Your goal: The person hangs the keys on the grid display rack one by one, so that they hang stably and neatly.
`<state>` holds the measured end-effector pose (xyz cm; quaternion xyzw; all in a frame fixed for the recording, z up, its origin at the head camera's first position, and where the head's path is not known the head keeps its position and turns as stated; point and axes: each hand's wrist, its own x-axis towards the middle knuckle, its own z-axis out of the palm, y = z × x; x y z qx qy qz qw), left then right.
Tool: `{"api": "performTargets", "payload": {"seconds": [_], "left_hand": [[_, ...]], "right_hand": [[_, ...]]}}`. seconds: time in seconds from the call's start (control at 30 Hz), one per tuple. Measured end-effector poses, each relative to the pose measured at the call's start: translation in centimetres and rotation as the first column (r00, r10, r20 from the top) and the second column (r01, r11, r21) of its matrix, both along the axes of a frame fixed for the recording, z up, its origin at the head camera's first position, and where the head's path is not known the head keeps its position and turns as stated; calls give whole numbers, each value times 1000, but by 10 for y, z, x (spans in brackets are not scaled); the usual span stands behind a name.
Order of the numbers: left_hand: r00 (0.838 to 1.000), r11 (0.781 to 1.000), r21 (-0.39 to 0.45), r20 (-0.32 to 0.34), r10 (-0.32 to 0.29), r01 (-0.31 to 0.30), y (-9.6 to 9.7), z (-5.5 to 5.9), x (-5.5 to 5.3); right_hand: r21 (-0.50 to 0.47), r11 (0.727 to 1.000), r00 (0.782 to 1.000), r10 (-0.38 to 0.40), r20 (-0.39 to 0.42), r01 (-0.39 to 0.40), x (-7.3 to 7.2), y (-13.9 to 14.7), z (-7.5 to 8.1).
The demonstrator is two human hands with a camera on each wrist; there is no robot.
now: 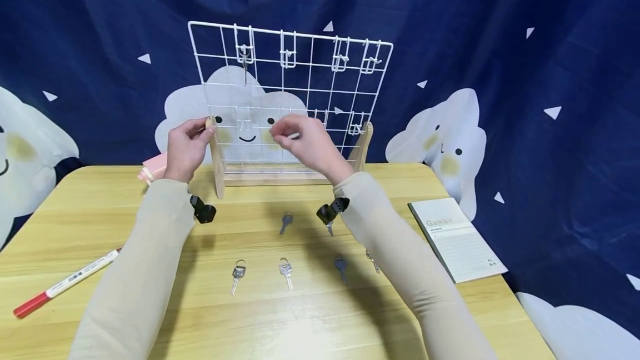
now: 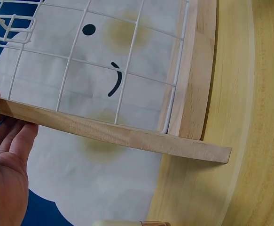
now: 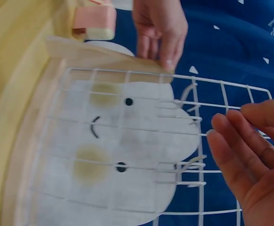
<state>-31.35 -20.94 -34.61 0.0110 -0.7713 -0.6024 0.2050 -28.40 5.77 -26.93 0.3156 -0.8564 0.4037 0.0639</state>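
Observation:
My left hand [image 1: 189,146] pinches the top of the wooden upright [image 2: 113,132] on the left side of a stand. The stand holds a white wire grid [image 1: 300,90] with several white hooks [image 1: 288,59]. A key [image 1: 245,65] hangs from the upper left hook. My right hand [image 1: 307,140] is raised in front of the grid's middle, its fingers loosely bent. No object shows in its grasp in the right wrist view. Several keys lie on the table below, including a silver key [image 1: 285,274], another with a ring [image 1: 238,275] and a dark key [image 1: 286,222].
A red-capped marker [image 1: 75,279] lies at the left of the table [image 1: 280,326]. A notebook [image 1: 457,238] lies at the right edge. Behind the left hand is a pink object [image 1: 156,166]. A dark blue curtain [image 1: 425,15] with cloud faces hangs behind.

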Motion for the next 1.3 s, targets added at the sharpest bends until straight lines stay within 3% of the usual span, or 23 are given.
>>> {"api": "performTargets", "payload": {"seconds": [0.3,0.47,0.67,0.97,1.3], "left_hand": [[1000,1000,19,-3,-10,10,-2,1,1],[1000,1000,19,10,-10,10,-2,0,0],[1000,1000,3,18,-18,18,-4,1,-1],[999,1000,-31,44,-4,6,-6,3,0],[998,999,-37,68,-7,9,-5,2,1]], "right_hand": [[88,993,977,53,208,-72,7,17,-56],[177,977,957,63,283,-116,3,23,-91],[203,972,936,38,351,-116,0,24,-121],[259,953,929,51,368,-155,-4,22,-147],[374,917,946,13,324,-141,-6,17,-158]]}}
